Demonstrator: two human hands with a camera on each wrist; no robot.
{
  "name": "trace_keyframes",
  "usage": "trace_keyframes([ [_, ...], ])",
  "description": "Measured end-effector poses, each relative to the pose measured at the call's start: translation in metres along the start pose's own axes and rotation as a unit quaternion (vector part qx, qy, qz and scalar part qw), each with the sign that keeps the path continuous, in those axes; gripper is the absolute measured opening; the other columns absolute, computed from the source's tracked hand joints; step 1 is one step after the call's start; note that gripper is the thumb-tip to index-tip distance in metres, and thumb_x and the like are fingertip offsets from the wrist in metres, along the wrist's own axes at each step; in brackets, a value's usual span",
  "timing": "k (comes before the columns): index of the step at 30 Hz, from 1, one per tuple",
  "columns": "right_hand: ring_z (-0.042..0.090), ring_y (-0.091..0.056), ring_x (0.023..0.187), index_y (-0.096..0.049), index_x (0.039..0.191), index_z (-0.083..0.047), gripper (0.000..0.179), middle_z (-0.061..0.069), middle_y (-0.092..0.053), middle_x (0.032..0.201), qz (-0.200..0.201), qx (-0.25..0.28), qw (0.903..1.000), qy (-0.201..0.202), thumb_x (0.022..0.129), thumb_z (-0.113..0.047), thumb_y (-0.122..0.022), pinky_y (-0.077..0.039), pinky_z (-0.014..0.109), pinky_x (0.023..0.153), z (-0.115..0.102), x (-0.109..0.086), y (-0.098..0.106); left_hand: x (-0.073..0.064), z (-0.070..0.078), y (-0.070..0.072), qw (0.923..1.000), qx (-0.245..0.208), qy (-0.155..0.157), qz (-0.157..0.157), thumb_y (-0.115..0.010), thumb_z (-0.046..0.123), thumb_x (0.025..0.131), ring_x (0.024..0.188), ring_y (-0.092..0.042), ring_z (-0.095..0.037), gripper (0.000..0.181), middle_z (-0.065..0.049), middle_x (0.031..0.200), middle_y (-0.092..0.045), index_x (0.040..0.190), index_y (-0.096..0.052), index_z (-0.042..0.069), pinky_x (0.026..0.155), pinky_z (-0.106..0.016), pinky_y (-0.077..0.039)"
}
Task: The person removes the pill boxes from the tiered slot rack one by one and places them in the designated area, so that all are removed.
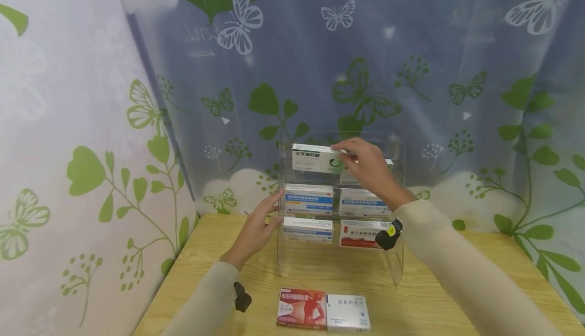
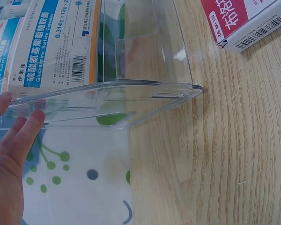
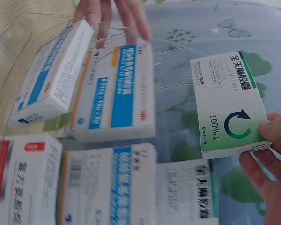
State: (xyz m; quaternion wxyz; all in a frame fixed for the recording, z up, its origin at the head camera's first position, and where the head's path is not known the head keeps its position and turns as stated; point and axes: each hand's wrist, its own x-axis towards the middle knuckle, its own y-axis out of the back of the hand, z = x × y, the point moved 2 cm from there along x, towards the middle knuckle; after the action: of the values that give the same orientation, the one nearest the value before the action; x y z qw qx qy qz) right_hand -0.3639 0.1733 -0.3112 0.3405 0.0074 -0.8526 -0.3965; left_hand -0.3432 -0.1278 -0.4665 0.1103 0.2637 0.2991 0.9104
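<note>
My right hand point(image 1: 367, 166) pinches the right end of a white and green medicine box point(image 1: 313, 159), at the top tier of a clear acrylic display stand point(image 1: 338, 255). In the right wrist view, thumb and fingers hold this box point(image 3: 227, 105) by a lower corner, with its printed front showing. A similar white and green box point(image 3: 187, 192) stands beside it, partly behind my right hand in the head view. My left hand point(image 1: 256, 229) touches the stand's left side with extended fingers. The left wrist view shows those fingers point(image 2: 25, 136) at the clear side panel, beside a blue and white box point(image 2: 56, 47).
Two blue and white boxes point(image 1: 309, 201) fill the middle tier. Below are another blue and white box point(image 1: 307, 230) and a red and white box point(image 1: 358, 232). A red box point(image 1: 301, 308) and a white box point(image 1: 348, 313) lie on the wooden table point(image 1: 205, 275) in front.
</note>
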Motion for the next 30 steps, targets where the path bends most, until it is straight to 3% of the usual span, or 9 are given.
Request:
trace_keyframes([
  [7, 0.032, -0.072, 0.119, -0.078, 0.132, -0.01, 0.027, 0.012, -0.075, 0.133, 0.019, -0.005, 0.9996, 0.018, 0.108, -0.006, -0.069, -0.066, 0.052, 0.099, -0.002, -0.018, 0.038, 0.0, -0.003, -0.001, 0.9999, -0.002, 0.012, -0.006, -0.065, 0.007, 0.11, 0.14, -0.063, -0.034, 0.075, -0.004, 0.177, -0.036, 0.173, -0.032, 0.032, 0.098, -0.045, -0.067],
  [12, 0.029, -0.074, 0.112, -0.079, 0.131, -0.013, 0.026, 0.009, -0.076, 0.13, 0.004, -0.023, 0.9994, 0.024, 0.107, -0.007, -0.07, -0.067, 0.05, 0.091, 0.008, -0.048, 0.054, 0.001, -0.004, -0.001, 0.9999, 0.0, 0.012, -0.004, -0.065, 0.007, 0.11, 0.14, -0.063, -0.034, 0.075, -0.004, 0.177, -0.035, 0.173, -0.032, 0.032, 0.098, -0.046, -0.067],
  [19, 0.023, -0.077, 0.103, -0.081, 0.128, -0.016, 0.028, 0.004, -0.078, 0.125, -0.032, -0.038, 0.9981, 0.037, 0.104, -0.005, -0.073, -0.068, 0.029, 0.083, 0.032, -0.107, 0.059, 0.001, -0.003, -0.002, 0.9999, 0.0, 0.012, -0.006, -0.065, 0.007, 0.11, 0.139, -0.064, -0.034, 0.075, -0.004, 0.177, -0.035, 0.173, -0.032, 0.032, 0.098, -0.044, -0.067],
  [24, 0.026, -0.077, 0.105, -0.081, 0.126, -0.015, 0.028, 0.006, -0.08, 0.124, -0.056, -0.033, 0.9975, 0.027, 0.102, -0.003, -0.076, -0.068, 0.026, 0.078, 0.045, -0.143, 0.057, 0.0, -0.003, -0.002, 0.9999, -0.001, 0.014, -0.004, -0.065, 0.007, 0.11, 0.139, -0.064, -0.034, 0.074, -0.005, 0.177, -0.036, 0.173, -0.033, 0.032, 0.098, -0.045, -0.067],
  [30, 0.004, -0.073, 0.104, -0.081, 0.127, -0.016, 0.027, 0.007, -0.078, 0.125, -0.096, 0.012, 0.9948, -0.031, 0.104, -0.006, -0.073, -0.066, 0.024, 0.074, 0.064, -0.188, 0.049, 0.0, -0.003, -0.001, 0.9999, 0.0, 0.011, -0.001, -0.065, 0.007, 0.11, 0.138, -0.065, -0.035, 0.074, -0.005, 0.177, -0.036, 0.173, -0.034, 0.031, 0.098, -0.045, -0.067],
])
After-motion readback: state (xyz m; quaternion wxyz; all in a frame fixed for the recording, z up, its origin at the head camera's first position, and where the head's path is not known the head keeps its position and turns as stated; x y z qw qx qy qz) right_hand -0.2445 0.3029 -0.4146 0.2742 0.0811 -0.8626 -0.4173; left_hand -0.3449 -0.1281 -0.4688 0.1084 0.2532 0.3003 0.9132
